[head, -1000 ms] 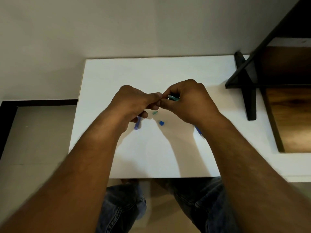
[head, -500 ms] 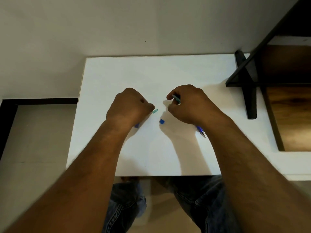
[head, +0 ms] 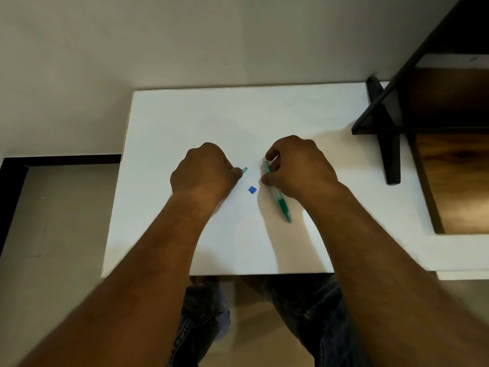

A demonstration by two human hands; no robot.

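Presently, one view is on record, the head view.

Right hand (head: 299, 165): clenched on the green pen (head: 279, 198). Thumb and curled fingers close round the pen's far end. The rest of the barrel runs out from under the hand toward the person and lies on the white counter (head: 185, 115), with the darker green grip and the tip at the near end.

Left hand (head: 205, 170): resting knuckles-up on the counter, fingers curled under. A short teal piece (head: 244, 169) projects from its fingertips toward the right hand. The fingers cover the piece's inner end, so it cannot be told whether the piece is pinched or merely touched. Whatever else lies beneath this hand is hidden.

Gap between the hands: they are near each other but apart, with a strip of counter between them. A small blue piece (head: 252, 189) lies in that strip, a little nearer the person than either set of fingertips. It is just beside the pen's barrel, on the left hand's side, and touches neither hand. It sits off the straight line from the teal piece to the pen's held end.

Surroundings: a black frame (head: 393, 154) stands on the counter well apart from the right hand, on its outer side, with a wooden shelf (head: 455, 181) behind it. Beyond both hands the counter ends at a plain wall (head: 238, 35). Outward of the left hand, past the counter's edge, is the floor (head: 53, 207). The person's knees (head: 201, 327), in jeans, show between the forearms below the counter's near edge.
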